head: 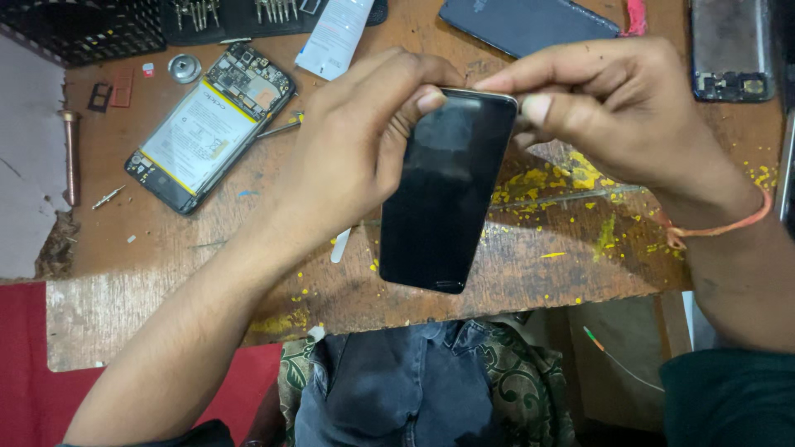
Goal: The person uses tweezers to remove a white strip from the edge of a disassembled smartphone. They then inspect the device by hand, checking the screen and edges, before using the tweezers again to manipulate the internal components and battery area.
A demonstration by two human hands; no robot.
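Observation:
I hold a black smartphone [447, 194] above the worn wooden table [166, 248], its dark screen facing up. My left hand [356, 149] grips its upper left edge, thumb pressed on the top of the glass. My right hand [613, 108] pinches the top right corner between thumb and fingers; an orange thread circles that wrist. The phone's lower end hangs free over the table's front edge.
An opened phone with its battery exposed [207, 128] lies at the left. A phone back cover [526, 23] and a phone frame [733, 50] lie at the back right, a white tube [335, 37] and a black tool case [240, 16] behind. Yellow flecks dot the wood.

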